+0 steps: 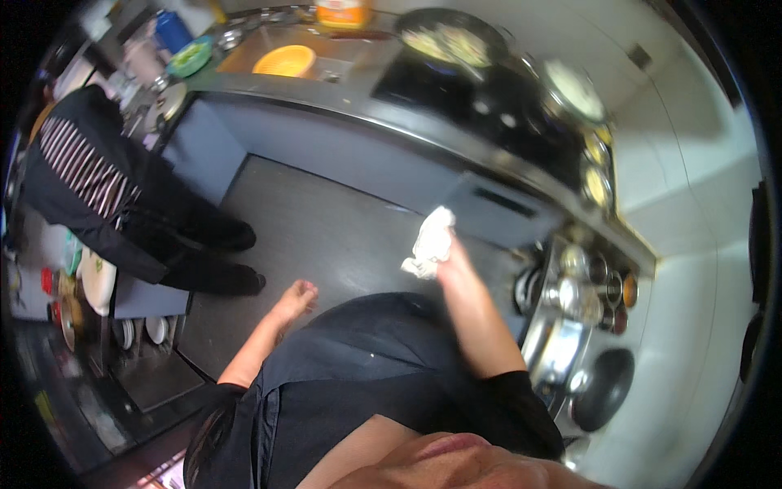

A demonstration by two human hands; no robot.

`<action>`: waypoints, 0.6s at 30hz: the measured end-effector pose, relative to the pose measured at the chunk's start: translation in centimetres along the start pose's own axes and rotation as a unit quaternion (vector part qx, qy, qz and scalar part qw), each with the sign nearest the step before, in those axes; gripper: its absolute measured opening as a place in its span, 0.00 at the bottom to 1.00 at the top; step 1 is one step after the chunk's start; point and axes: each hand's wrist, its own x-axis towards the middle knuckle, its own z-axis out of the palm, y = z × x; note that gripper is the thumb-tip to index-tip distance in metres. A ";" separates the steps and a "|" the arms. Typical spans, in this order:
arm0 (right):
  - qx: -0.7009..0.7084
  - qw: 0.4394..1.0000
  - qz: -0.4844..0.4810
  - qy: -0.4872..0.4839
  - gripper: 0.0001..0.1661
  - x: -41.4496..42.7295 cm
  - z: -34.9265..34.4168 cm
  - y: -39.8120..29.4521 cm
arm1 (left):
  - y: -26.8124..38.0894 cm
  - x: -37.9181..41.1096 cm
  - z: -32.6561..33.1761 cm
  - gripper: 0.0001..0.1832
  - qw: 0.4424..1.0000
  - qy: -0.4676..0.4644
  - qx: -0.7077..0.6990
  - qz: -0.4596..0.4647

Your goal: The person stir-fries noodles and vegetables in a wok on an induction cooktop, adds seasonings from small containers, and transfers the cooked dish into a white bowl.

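My right hand (447, 264) grips a crumpled white cloth (432, 239), which hides most of its fingers. It is held out over the dark floor (342, 232), apart from the counter. My left hand (298, 299) hangs at my side with nothing in it, its fingers loosely curled and a little apart. Beyond the floor runs a steel-edged counter (342, 101) with grey cabinet fronts. On its black cooktop (421, 85), a wok (452, 40) contains pale food and a utensil. A large pot (571, 91) with whitish contents stands further right.
A person in dark clothes and a striped apron (91, 168) bends over the left-hand counter. A yellow basket (286, 61) sits in the sink area, near a green bowl (190, 58) of chopped greens. On the right, a shelf bears jars (574, 260) and a black pan (605, 390).
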 end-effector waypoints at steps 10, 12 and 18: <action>-0.157 0.962 0.009 -0.224 0.22 26.6 23.3 1.0 | -1.8 4.1 -7.5 0.21 0.986 0.117 -0.094 0.069; -0.261 0.938 -0.012 -0.228 0.24 30.7 26.2 -0.8 | 0.4 4.7 -9.4 0.20 0.968 0.139 -0.200 0.064; -0.678 0.662 -0.304 0.102 0.25 42.2 26.4 -4.3 | 5.3 10.1 -15.9 0.16 0.945 0.197 -0.259 0.036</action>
